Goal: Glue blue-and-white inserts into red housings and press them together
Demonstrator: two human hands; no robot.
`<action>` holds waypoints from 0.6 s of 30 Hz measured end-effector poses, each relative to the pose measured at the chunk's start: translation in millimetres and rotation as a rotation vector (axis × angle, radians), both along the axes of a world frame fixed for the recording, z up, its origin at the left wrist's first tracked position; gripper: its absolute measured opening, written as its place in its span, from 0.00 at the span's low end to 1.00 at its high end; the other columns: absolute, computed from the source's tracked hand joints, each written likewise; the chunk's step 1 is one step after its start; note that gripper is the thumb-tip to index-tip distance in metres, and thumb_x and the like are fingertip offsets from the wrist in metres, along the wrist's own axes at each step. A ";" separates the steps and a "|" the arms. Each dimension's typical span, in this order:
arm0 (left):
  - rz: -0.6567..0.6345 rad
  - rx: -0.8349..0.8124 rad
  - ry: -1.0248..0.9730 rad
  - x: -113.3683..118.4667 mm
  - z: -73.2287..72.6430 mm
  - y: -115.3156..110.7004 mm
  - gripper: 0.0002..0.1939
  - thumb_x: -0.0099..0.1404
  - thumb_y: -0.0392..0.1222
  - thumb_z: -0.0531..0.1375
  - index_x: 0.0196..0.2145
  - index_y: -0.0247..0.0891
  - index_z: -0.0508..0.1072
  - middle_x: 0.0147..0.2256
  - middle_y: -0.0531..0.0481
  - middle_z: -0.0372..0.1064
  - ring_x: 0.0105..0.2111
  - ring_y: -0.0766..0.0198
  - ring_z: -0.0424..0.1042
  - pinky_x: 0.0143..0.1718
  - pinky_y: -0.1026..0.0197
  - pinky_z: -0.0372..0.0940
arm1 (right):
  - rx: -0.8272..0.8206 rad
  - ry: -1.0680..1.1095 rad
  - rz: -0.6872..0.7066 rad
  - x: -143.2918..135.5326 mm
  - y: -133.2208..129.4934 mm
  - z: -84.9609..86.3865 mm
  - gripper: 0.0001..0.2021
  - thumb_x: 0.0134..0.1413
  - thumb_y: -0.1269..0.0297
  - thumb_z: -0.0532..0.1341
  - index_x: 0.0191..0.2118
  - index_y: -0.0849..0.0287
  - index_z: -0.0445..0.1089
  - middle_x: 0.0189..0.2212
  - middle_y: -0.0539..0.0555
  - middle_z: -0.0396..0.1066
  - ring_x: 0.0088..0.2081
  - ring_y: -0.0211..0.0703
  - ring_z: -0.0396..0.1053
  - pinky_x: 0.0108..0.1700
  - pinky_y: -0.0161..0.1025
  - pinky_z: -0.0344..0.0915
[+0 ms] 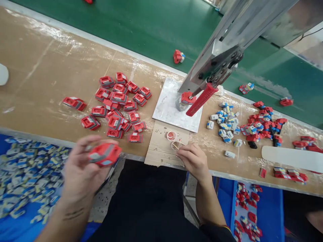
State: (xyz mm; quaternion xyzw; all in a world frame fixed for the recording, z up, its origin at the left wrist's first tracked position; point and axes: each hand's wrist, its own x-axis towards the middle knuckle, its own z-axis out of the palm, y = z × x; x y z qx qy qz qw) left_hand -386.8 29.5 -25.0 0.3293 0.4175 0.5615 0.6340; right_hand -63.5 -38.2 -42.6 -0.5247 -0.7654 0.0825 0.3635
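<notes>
The left hand (87, 164) curls its fingers and thumb around a red-and-grey toy car (107, 154), holding it raised at the near edge of the surface (32, 80), its side free, perhaps to leave this part reachable. The right hand (195, 159) pinches a thin stick (178, 144) between closed fingertips, slanting it toward a small round cup (173, 146); whether the tip touches inside, I cannot tell. This cup sits on cardboard (157, 151), which probably protects the surface. The red car bodies (118, 97) lie grouped leftward, seemingly for easy taking by the left hand.
</notes>
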 end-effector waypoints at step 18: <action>-0.228 0.109 -0.051 71.5 -52.8 -17.5 0.18 0.58 0.41 0.80 0.44 0.39 0.83 0.48 0.40 0.86 0.43 0.57 0.87 0.44 0.61 0.83 | -0.014 0.080 -0.042 -2.4 21.3 -1.2 0.05 0.63 0.65 0.74 0.39 0.53 0.78 0.30 0.51 0.83 0.32 0.45 0.77 0.35 0.42 0.76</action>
